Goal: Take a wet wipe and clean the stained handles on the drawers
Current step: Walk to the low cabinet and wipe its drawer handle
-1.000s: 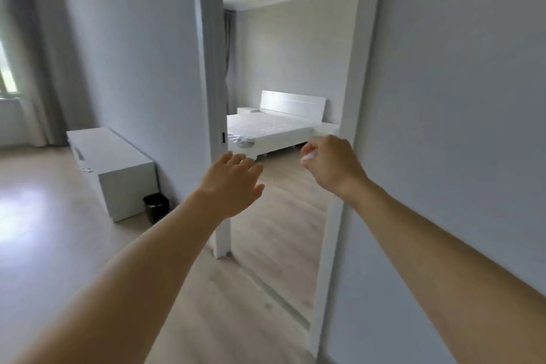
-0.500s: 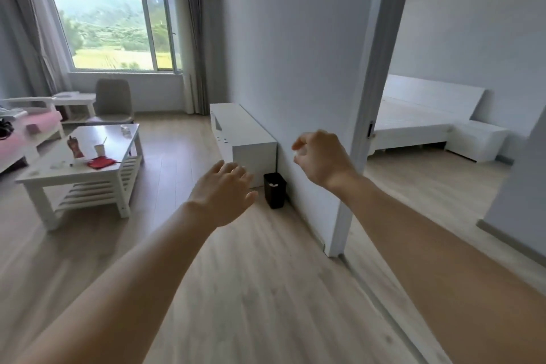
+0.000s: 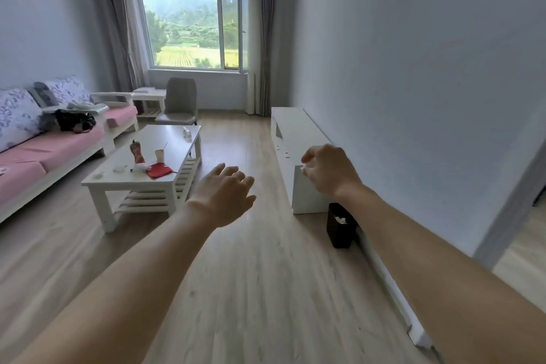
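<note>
A long white low cabinet (image 3: 298, 130) stands against the right wall, with small dark handles on its front. My right hand (image 3: 328, 170) hangs in the air over its near end, fingers curled round a small crumpled white wipe (image 3: 303, 169) that peeks out between fingers and thumb. My left hand (image 3: 226, 193) is stretched forward over the floor, fingers relaxed, holding nothing. Any stains on the handles are too small to tell.
A small black bin (image 3: 339, 224) with white scraps sits on the floor at the cabinet's near end. A white coffee table (image 3: 141, 174) carries a red packet (image 3: 159, 170), a bottle and a cup. A pink sofa (image 3: 44, 154) lines the left wall; a grey chair (image 3: 178, 100) stands under the window.
My view has swung left from the bedroom doorway into the living room. The cabinet, table and sofa came into sight. Both hands kept their poses, the right still gripping the wipe.
</note>
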Action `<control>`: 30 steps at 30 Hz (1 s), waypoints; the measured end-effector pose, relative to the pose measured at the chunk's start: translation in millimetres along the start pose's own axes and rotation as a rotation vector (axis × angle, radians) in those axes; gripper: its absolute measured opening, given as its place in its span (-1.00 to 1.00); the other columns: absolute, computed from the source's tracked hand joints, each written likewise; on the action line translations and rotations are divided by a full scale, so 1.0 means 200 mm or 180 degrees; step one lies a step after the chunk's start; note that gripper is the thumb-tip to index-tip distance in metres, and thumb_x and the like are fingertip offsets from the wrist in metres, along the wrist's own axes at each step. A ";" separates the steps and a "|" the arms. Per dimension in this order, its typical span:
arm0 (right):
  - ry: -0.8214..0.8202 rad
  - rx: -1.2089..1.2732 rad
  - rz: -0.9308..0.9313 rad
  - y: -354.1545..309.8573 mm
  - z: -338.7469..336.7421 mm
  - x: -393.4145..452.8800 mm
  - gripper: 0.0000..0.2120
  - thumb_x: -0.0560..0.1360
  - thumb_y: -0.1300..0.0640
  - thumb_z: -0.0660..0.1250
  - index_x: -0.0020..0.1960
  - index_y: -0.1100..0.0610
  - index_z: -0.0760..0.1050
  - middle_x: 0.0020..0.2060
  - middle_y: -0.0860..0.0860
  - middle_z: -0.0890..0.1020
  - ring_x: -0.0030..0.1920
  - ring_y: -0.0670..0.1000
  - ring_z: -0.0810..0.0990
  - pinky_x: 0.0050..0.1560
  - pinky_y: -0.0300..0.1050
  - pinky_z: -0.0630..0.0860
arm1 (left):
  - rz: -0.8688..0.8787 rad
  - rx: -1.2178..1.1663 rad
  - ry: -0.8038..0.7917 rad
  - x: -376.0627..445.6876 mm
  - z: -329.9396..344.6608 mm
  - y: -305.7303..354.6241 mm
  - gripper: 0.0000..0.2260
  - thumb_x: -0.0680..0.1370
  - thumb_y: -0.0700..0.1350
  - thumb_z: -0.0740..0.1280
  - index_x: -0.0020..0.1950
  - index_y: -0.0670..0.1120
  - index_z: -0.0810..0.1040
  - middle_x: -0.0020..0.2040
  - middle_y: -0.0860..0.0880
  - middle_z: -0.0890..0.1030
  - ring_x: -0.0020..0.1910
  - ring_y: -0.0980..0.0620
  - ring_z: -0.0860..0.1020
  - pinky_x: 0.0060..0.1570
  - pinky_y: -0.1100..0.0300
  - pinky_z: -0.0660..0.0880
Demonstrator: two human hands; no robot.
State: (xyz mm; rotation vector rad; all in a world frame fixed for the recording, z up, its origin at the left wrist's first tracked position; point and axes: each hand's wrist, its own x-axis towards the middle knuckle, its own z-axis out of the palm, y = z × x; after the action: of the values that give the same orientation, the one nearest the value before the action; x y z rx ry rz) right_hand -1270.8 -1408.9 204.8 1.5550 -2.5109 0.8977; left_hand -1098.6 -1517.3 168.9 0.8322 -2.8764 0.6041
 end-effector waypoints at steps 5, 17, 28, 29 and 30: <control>-0.0035 0.0066 -0.0264 -0.16 0.43 0.65 -0.82 0.51 0.24 0.29 0.09 0.17 0.56 0.10 0.13 0.56 0.05 0.10 0.56 0.06 -0.09 0.50 | -0.0197 0.0123 0.0024 0.47 0.29 -0.53 -0.59 0.64 0.13 0.02 0.38 -0.05 0.34 0.32 -0.01 0.46 0.39 0.01 0.30 0.42 0.11 0.12; 0.0252 0.0011 0.0069 -0.23 0.98 2.24 -0.82 0.50 0.25 0.28 0.07 0.16 0.58 0.08 0.13 0.60 0.08 0.11 0.56 0.09 -0.07 0.51 | -0.0021 -0.0030 0.0165 1.83 0.78 -1.55 -0.58 0.65 0.13 0.01 0.42 -0.05 0.29 0.32 -0.04 0.47 0.38 -0.02 0.32 0.40 0.11 0.11; 0.0378 0.0033 0.0433 0.17 1.54 3.79 -0.82 0.51 0.25 0.26 0.07 0.17 0.58 0.07 0.13 0.60 0.05 0.12 0.57 0.07 -0.03 0.54 | 0.0474 0.0063 0.0221 3.35 1.47 -2.08 -0.59 0.65 0.12 0.00 0.42 -0.04 0.29 0.32 -0.01 0.46 0.38 0.01 0.32 0.42 0.13 0.12; 0.0370 0.0077 0.0482 0.19 1.58 3.95 -0.81 0.51 0.24 0.26 0.08 0.16 0.57 0.08 0.12 0.60 0.06 0.11 0.57 0.08 -0.05 0.54 | 0.0473 0.0072 0.0285 3.49 1.50 -2.15 -0.59 0.65 0.12 0.00 0.41 -0.04 0.30 0.32 -0.01 0.46 0.39 0.01 0.31 0.42 0.13 0.12; 0.0369 0.0117 0.0526 0.20 1.63 4.10 -0.81 0.50 0.24 0.27 0.09 0.16 0.57 0.08 0.12 0.60 0.07 0.11 0.56 0.09 -0.05 0.53 | 0.0464 0.0052 0.0336 3.62 1.54 -2.22 -0.60 0.64 0.12 0.01 0.40 -0.04 0.30 0.32 -0.01 0.46 0.40 0.01 0.30 0.42 0.13 0.11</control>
State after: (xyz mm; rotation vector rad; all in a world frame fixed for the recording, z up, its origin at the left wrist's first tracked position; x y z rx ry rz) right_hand -1626.0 -2218.1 193.5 1.2787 -2.5827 1.0273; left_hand -1469.4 -2342.0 177.8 0.5774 -2.8563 0.6652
